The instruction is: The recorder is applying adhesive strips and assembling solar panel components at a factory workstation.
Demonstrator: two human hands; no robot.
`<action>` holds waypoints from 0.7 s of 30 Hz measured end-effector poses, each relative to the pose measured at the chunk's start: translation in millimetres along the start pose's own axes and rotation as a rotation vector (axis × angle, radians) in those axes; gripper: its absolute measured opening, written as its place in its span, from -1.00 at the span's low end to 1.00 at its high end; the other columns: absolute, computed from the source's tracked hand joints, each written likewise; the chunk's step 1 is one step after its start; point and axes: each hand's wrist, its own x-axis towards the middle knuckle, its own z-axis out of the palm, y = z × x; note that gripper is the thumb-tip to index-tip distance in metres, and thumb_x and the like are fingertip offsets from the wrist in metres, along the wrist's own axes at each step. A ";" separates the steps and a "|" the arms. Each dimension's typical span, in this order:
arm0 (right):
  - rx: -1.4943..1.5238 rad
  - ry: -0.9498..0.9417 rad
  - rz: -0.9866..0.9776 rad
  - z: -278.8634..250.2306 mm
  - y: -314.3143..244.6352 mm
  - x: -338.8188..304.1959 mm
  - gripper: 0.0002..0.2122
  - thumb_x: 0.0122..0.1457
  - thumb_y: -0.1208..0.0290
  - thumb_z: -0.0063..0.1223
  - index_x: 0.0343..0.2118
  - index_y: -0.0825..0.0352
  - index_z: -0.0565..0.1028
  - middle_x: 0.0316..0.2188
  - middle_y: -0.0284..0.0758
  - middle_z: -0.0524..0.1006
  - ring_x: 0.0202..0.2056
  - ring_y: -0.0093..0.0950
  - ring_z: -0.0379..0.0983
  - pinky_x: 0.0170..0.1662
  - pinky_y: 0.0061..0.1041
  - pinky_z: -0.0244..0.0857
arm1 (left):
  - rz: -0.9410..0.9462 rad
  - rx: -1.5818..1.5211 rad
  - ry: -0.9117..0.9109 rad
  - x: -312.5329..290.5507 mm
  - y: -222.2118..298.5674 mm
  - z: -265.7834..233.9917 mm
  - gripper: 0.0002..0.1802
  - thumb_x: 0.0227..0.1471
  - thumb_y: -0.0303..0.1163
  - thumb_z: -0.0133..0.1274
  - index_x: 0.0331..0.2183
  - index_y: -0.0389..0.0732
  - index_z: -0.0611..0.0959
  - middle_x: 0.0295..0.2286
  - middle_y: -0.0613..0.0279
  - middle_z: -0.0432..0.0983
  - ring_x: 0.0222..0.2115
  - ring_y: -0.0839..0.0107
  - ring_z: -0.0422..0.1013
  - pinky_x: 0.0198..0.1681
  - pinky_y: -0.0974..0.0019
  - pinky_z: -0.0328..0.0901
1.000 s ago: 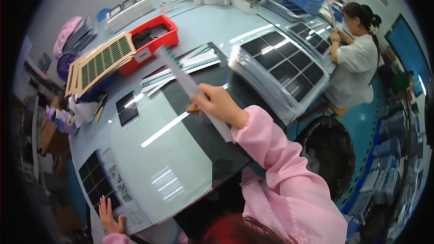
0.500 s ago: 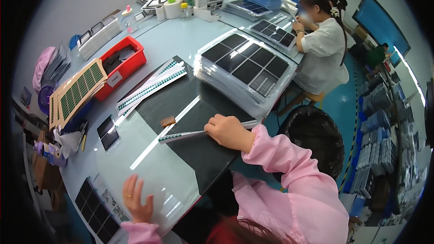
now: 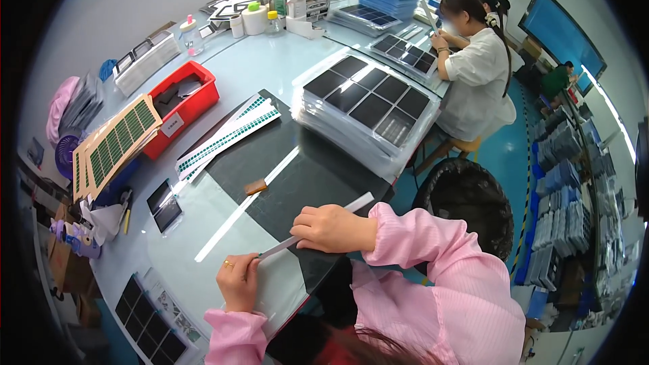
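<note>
A narrow white strip (image 3: 359,203) lies slantwise between my two hands, over the near edge of the dark mat (image 3: 324,169). My right hand (image 3: 332,228) is closed around its middle. At its left end the thumb and fingers of my left hand (image 3: 238,282) pinch the tip, above the pale sheet on the table. More white strips with rows of green stickers (image 3: 233,136) lie in a crossed pile at the mat's far left. A small brown block (image 3: 255,187) rests beyond my hands.
A tall stack of clear-wrapped black panels (image 3: 399,132) stands behind the mat. A red bin (image 3: 211,91) and tan sheets with green stickers (image 3: 122,145) are at left. A black-lined waste bin (image 3: 466,196) stands right of the table. A co-worker in white (image 3: 473,71) sits farther back.
My left hand has come up and right from the table and closed on the strip's left end. My right hand has moved slightly nearer, and the strip has tilted, its left end lower.
</note>
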 end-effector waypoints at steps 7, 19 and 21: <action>-0.055 0.350 0.231 -115.0 20.6 2.5 -0.78 0.07 0.48 0.34 -0.20 0.32 0.60 -0.24 -0.24 0.63 -0.20 -0.19 0.57 -0.13 -0.30 0.48 | -0.322 -0.256 0.204 -16.7 -19.8 2.9 -0.85 0.25 -0.41 0.16 -0.32 -0.30 0.65 -0.48 0.28 0.53 -0.51 0.49 0.40 -0.41 0.42 0.27; -0.298 0.114 0.638 -174.0 87.9 -74.1 -0.24 0.06 0.01 0.39 0.21 0.44 0.39 0.23 0.04 0.38 0.28 -0.06 0.28 0.32 -0.22 0.15 | -0.531 -0.573 0.295 -17.5 -29.0 0.5 -0.76 0.35 -0.24 0.07 -0.26 -0.23 0.61 -0.47 0.42 0.47 -0.52 0.66 0.30 -0.45 0.53 0.16; -0.349 -0.102 0.508 -157.9 64.2 -61.2 0.00 -0.06 -0.08 0.45 0.35 0.40 0.21 0.35 0.07 0.21 0.39 -0.02 0.10 0.39 -0.15 0.02 | -0.529 -0.550 0.293 -19.0 -30.2 -0.5 -0.76 0.35 -0.24 0.07 -0.26 -0.23 0.61 -0.47 0.42 0.47 -0.52 0.66 0.30 -0.45 0.53 0.17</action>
